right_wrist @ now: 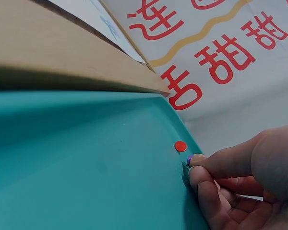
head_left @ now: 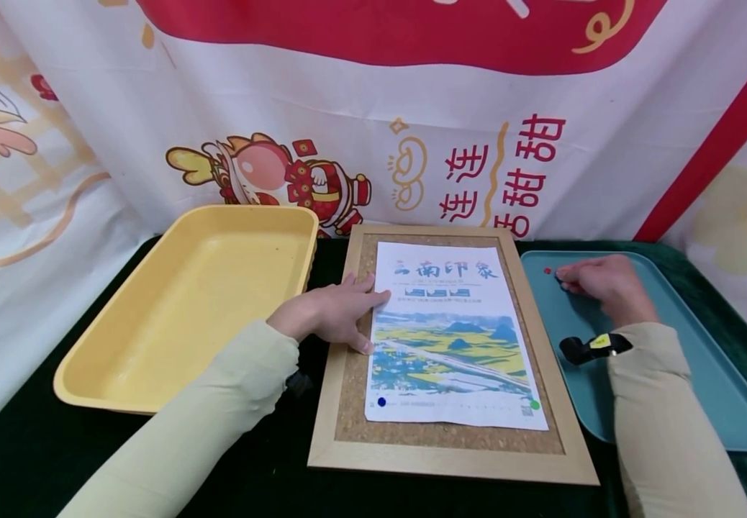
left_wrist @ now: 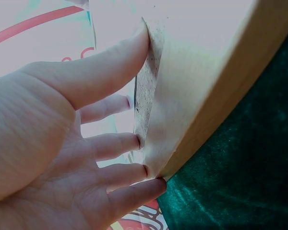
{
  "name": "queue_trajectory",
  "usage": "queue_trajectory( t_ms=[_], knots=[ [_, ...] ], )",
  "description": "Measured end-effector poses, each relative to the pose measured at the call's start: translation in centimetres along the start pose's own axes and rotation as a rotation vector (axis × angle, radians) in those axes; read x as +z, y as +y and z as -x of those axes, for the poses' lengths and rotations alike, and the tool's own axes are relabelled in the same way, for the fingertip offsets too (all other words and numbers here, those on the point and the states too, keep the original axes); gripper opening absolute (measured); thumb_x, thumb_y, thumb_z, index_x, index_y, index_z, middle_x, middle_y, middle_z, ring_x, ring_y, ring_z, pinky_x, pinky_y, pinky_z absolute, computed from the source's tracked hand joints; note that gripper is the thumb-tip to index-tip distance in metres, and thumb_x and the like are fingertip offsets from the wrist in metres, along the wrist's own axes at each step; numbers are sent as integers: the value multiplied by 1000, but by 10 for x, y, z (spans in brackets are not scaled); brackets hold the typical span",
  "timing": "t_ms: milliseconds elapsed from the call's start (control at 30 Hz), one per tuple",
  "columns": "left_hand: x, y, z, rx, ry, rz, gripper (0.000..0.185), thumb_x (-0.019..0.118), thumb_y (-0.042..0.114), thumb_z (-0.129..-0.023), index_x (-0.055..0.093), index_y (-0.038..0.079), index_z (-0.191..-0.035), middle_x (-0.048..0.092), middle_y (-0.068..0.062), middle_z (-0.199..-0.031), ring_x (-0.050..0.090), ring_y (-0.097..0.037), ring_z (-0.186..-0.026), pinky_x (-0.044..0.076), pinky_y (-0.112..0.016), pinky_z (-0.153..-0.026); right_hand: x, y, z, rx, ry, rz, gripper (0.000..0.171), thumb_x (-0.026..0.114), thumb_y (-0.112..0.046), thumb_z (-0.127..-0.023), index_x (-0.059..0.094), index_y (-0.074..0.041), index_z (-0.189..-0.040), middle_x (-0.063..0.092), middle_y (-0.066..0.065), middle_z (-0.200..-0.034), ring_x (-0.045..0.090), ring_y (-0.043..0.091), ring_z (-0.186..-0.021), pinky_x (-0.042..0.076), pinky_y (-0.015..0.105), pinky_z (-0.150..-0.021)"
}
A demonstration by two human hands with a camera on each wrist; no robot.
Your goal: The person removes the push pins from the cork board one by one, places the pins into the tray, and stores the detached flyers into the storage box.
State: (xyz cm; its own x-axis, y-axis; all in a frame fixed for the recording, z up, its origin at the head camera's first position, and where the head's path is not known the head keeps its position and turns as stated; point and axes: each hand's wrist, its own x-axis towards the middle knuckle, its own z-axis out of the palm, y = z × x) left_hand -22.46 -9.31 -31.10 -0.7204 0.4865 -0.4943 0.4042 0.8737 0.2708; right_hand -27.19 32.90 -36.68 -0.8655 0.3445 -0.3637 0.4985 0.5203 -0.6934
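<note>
A printed landscape poster [head_left: 447, 352] lies on a wood-framed cork board [head_left: 454, 466]. Blue [head_left: 382, 402] and green [head_left: 535, 405] pushpin heads sit at its two lower corners. Spread over the board's left side, my left hand [head_left: 337, 311] rests its thumb and a fingertip on the poster's left edge. To the right, my right hand [head_left: 607, 284] is at the far end of the teal tray [head_left: 704, 388]. Between thumb and forefinger it pinches a small purple thumbtack [right_wrist: 189, 159], mostly covered by the fingertips. Beside them a red thumbtack [right_wrist: 181, 146] lies on the tray.
A yellow plastic tub [head_left: 186, 324] stands left of the board, close to my left forearm. Dark green cloth [head_left: 244, 467] covers the table. Behind everything hangs a printed white and red curtain [head_left: 322, 93].
</note>
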Motion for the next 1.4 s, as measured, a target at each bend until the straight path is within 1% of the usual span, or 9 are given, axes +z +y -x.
queue_trajectory(
  t_ms=[133, 333, 567, 667, 833, 967, 1167, 1300, 1400],
  knots=[
    [0, 0, -1, 2, 5, -5, 92, 74, 38, -100, 19, 25, -172, -3, -10, -181, -8, -41, -167, 10, -59, -134, 0, 0, 0, -17, -1, 6, 49, 56, -33, -111, 60, -4, -150, 67, 19, -138, 60, 28, -110, 49, 33, -86],
    [0, -1, -1, 8, 3, -6, 92, 74, 39, -100, 18, 25, -172, -4, -11, -181, -8, -42, -166, 9, -60, -134, -1, 0, -2, -22, 2, 11, 47, 57, -31, -111, 62, -3, -148, 75, 10, -117, 61, 29, -107, 49, 35, -87],
    [0, 0, -1, 13, -8, -4, 92, 73, 38, -101, 17, 25, -172, -5, -10, -181, -9, -41, -166, 9, -60, -134, -6, 2, -5, -18, -16, 26, 51, 59, -36, -110, 61, -3, -149, 75, -2, -93, 62, 28, -104, 48, 38, -89],
    [-1, 1, -2, 17, -6, -3, 92, 73, 39, -100, 18, 25, -172, -5, -10, -181, -9, -41, -166, 9, -60, -134, -8, 4, -6, -17, -14, 37, 52, 59, -37, -109, 61, -3, -148, 75, -4, -88, 63, 27, -102, 49, 37, -88],
    [-1, 0, -1, 8, -9, -7, 92, 73, 40, -100, 17, 26, -172, -5, -10, -181, -10, -40, -167, 10, -59, -134, -7, 2, -6, -8, -17, 31, 51, 60, -36, -109, 62, -2, -148, 76, -4, -88, 65, 26, -102, 50, 37, -89],
    [-1, -2, 0, 2, -8, -14, 92, 73, 40, -101, 17, 26, -172, -5, -10, -181, -10, -40, -166, 10, -60, -134, -4, -1, -6, -13, -2, 26, 50, 61, -35, -109, 62, -2, -147, 77, -2, -91, 67, 25, -101, 50, 37, -90],
    [0, -3, 0, 3, -6, -9, 92, 72, 39, -101, 16, 26, -173, -6, -10, -181, -11, -41, -166, 9, -61, -134, 0, -1, -7, -9, 19, 2, 48, 61, -34, -109, 64, -5, -147, 78, 0, -102, 67, 25, -104, 51, 34, -88],
    [0, -2, -1, 3, -6, -5, 91, 72, 38, -101, 17, 26, -172, -6, -10, -181, -10, -41, -166, 9, -60, -134, -2, 2, -8, -1, 10, -4, 47, 61, -34, -109, 63, -7, -148, 78, 5, -112, 66, 25, -106, 51, 33, -87],
    [1, -1, -1, 1, -3, -7, 91, 73, 38, -101, 17, 26, -172, -6, -10, -181, -10, -41, -166, 9, -60, -134, -4, 5, -9, -13, 1, -7, 47, 60, -32, -110, 62, -7, -149, 77, 7, -118, 67, 24, -105, 52, 33, -87]
  ],
)
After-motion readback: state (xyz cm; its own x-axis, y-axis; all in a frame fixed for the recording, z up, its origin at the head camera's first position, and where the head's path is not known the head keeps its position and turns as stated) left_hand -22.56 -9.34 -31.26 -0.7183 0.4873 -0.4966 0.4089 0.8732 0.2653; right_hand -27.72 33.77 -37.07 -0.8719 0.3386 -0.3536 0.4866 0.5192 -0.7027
